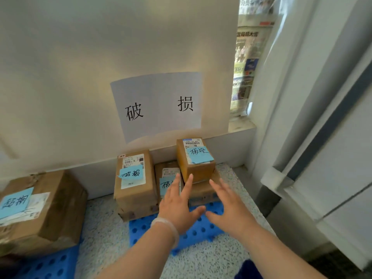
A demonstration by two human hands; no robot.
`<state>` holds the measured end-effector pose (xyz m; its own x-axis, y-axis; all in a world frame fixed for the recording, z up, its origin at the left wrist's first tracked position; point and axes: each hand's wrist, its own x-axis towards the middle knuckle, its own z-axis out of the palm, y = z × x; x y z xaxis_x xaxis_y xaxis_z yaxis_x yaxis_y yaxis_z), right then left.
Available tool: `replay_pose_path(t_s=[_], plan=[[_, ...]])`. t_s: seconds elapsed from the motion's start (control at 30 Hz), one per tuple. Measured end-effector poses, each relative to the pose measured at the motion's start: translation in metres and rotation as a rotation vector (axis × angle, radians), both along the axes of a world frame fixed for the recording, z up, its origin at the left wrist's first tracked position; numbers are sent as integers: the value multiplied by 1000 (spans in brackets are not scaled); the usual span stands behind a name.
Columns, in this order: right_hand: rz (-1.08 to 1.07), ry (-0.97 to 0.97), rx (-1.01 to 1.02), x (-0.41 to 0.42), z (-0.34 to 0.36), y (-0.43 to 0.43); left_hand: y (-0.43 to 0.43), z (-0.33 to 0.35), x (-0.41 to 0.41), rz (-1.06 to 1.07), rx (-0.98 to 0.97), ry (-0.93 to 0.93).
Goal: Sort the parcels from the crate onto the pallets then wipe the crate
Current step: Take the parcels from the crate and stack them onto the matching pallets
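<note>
**Parcels (168,174) set on blue pallet (201,230), nothing gripped**

4 boxes with blue notes are seen on the pallet against the wall (60,77), below a paper sign (159,105): a tall box (134,184) at the left, a low box (171,170) beside it, and a small box (198,168) stacked on a flat box (203,192). The left hand (177,206) and right hand (229,210) are held before them, fingers straight and spread, nothing grasped. A large parcel (50,208) is set on a second pallet (46,266) at the far left.

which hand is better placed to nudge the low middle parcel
Left: the left hand lies open over the middle parcel; the right hand is off to its side, by the stacked boxes.
</note>
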<state>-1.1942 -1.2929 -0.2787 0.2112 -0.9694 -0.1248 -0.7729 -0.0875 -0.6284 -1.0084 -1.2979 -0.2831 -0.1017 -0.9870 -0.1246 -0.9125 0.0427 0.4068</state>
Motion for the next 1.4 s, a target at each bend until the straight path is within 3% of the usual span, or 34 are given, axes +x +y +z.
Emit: replay_pose_path(t_s=[0.27,0.53,0.87,1.1,1.4], plan=[[-164,200,-21,2,-4,130,98,-5,2,-165,-103,-38],[-402,303,9,-34,-14,265,185,-2,-80,-492,-121,15],[-629,267,88,-109,-16,383,273,-7,-190,-831,-60,39],[-846,211,156,-219,-23,454,324,-14,-301,-1019,16,-11],[-1089,-7,244,-365,-57,505,364,-53,-452,-976,145,-61]])
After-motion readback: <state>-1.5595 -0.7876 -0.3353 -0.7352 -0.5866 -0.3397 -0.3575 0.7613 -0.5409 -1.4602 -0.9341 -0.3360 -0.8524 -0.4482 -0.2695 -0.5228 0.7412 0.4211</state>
